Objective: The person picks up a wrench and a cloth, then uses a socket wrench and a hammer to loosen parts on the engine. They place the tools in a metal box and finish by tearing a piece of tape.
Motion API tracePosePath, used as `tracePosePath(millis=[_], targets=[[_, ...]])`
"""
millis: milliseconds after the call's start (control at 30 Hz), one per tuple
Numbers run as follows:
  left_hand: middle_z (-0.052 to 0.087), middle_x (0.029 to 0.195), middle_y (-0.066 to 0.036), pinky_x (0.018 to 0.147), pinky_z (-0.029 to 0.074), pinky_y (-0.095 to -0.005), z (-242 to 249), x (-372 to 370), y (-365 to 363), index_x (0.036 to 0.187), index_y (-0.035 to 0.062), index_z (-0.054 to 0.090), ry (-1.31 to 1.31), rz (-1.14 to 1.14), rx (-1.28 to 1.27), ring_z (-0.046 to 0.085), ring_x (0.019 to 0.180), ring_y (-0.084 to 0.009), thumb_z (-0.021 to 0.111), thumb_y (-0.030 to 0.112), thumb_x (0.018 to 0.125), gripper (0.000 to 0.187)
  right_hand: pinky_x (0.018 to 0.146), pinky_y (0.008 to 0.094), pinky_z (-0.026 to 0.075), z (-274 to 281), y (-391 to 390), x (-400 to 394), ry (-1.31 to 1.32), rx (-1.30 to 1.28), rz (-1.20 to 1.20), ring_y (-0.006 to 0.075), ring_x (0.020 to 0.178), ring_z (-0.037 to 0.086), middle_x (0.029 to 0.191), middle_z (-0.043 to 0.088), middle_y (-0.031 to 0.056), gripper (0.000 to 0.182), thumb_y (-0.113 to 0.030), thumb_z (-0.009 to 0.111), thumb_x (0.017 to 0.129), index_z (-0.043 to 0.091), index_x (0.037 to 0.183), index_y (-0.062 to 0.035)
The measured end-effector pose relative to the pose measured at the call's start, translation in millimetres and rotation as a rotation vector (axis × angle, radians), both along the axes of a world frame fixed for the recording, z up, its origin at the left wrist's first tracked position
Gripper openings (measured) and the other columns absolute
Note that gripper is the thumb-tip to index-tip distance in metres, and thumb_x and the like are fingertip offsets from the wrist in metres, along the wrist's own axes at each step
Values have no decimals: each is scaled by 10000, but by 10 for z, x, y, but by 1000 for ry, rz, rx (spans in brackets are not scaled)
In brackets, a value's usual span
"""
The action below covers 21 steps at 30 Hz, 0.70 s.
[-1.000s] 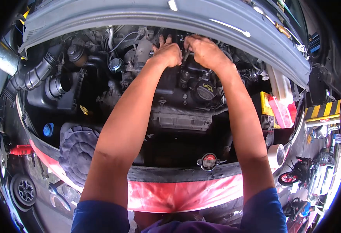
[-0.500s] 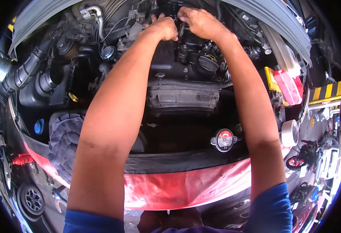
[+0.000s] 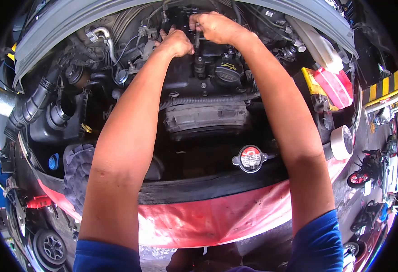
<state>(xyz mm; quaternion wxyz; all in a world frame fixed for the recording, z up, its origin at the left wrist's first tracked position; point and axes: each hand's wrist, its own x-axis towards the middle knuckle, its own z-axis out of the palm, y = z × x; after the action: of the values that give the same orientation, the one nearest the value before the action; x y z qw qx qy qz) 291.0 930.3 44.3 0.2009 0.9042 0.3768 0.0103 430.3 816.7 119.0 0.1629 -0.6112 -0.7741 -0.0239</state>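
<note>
At the far part of the engine, my left hand [image 3: 176,44] lies over the black engine cover [image 3: 181,72], fingers spread and pointing away from me. Close beside it, my right hand [image 3: 215,28] is bent at the wrist with its fingers curled in a pinch. A short dark upright piece [image 3: 197,41] shows just under those fingers; what they grip is hidden. Nearer to me stand a black ignition coil [image 3: 200,67] and the oil filler cap [image 3: 229,70] with a yellow oil-can mark.
A radiator cap [image 3: 251,158] sits at the front, near a red fender cover [image 3: 217,220]. Grey cloth [image 3: 78,177] lies at left. A roll of tape [image 3: 342,143], a pink-and-white packet [image 3: 334,88] and a yellow box [image 3: 314,84] stand at right. The raised hood [image 3: 90,34] arches overhead.
The view has turned slightly, so the engine and both hands appear shifted left. Both hands keep nearly the same place and pose on the engine.
</note>
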Motion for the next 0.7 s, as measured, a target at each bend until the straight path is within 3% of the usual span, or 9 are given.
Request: tracePosePath(millis=[67,133,233,333,433,700], targets=[[34,1716,-153,1143,57,-790,27,13,-40,1271,247,723,25,31,-27,-68,1531,-528,787,316,836,445,877,495,518,-50,33,29,48,38,14,429,1018,659,1004,708,222,159,-57,578,919,638,1054,0],[27,1714,-163,1146,39,-784,174,0,-202,1355,177,667,60,96,-44,-90,1531,-522,788,321,842,546,883,492,517,-41,-42,-56,116,56,-56,421,1033,660,1022,709,219,176,-26,558,902,636,1057,-1],[19,1711,-179,1144,13,-783,273,12,-364,1460,97,548,46,211,-48,-118,1529,-515,793,332,844,703,893,490,517,38,-45,-102,-47,-33,-169,415,1046,662,1042,710,219,185,-26,550,903,641,1063,-1],[4,1709,-188,1132,-9,-794,318,17,-434,1509,67,471,60,232,-44,-126,1529,-511,794,338,845,787,895,503,515,50,-59,-58,72,-31,34,426,1039,666,1045,709,233,181,-113,564,957,651,1066,1],[14,1706,-204,1122,-20,-803,304,29,-471,1497,90,500,45,265,-12,-132,1531,-503,813,363,826,789,898,493,522,-40,-8,-74,113,81,12,428,1024,672,1030,709,243,193,-142,595,958,661,1073,-2],[160,1681,-228,1116,-23,-814,287,41,-605,1414,108,600,-10,308,105,-81,1543,-492,809,453,813,725,943,478,519,-7,-9,-124,171,82,-176,426,1047,668,1055,713,235,214,-153,622,938,686,1088,-14]])
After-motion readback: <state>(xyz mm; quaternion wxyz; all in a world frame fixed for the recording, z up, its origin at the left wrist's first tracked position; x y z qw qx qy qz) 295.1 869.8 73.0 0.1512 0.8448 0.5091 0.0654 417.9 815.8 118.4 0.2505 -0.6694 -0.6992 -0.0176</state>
